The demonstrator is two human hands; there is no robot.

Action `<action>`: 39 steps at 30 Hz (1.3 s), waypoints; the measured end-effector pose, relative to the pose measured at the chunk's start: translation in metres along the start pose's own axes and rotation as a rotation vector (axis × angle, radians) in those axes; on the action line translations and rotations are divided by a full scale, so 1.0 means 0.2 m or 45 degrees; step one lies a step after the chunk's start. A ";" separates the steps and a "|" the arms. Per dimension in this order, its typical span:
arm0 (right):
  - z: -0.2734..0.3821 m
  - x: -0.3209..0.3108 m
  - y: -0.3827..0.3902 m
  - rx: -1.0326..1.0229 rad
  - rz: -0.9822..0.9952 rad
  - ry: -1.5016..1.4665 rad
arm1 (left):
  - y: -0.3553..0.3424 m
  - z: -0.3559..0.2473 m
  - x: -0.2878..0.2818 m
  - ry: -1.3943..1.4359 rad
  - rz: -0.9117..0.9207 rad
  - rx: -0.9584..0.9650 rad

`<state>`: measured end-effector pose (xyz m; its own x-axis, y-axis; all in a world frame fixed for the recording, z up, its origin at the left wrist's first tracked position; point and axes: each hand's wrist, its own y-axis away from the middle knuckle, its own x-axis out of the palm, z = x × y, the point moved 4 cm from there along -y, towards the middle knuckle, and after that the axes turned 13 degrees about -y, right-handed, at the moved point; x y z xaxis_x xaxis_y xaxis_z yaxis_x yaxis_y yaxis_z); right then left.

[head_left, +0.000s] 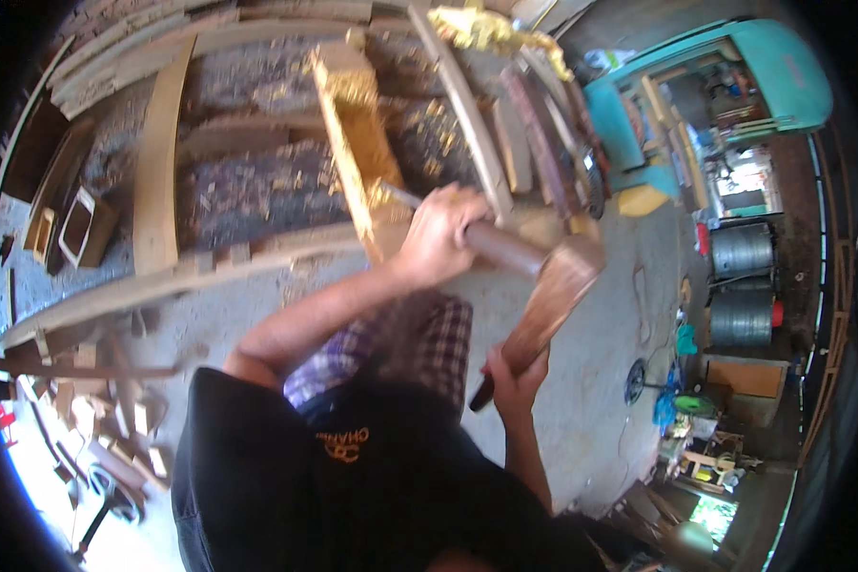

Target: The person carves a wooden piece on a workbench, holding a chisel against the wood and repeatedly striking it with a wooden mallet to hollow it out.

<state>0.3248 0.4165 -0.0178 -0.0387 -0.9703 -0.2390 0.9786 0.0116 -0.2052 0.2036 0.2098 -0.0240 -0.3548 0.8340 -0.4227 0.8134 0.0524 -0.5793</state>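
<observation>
My left hand (440,234) is wrapped round a chisel with a thick dark handle (507,250). Its thin metal blade (402,195) points left, with the tip at the edge of a yellow wooden beam (360,143). A long hollow is cut into that beam, and pale chips lie around it. My right hand (519,381), lower and to the right, grips a brown wooden mallet (555,296). The mallet's upper end overlaps the butt of the chisel handle; I cannot tell whether they touch.
The beam lies across a low wooden frame (286,246) over chip-strewn ground. A plank (162,153) and a box-like wooden piece (88,227) are at left, several boards (539,143) at right. Offcuts (114,429) lie lower left. Metal drums (742,316) and a fan (636,381) stand far right.
</observation>
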 end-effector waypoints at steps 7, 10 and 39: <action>0.08 -0.13 -0.01 0.273 -0.117 -0.117 | 0.05 0.02 -0.01 0.063 0.125 0.090; 0.17 -0.14 -0.02 -0.097 -0.073 -0.583 | 0.05 0.02 -0.02 0.083 0.162 0.048; -0.15 -0.03 0.21 0.420 -0.078 -0.021 | 0.07 0.07 0.07 0.085 0.144 0.030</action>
<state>0.3597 0.4303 -0.0531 -0.0990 -0.9705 -0.2197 0.9873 -0.1233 0.0999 0.2029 0.2138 -0.0475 -0.2293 0.8686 -0.4392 0.8352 -0.0560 -0.5470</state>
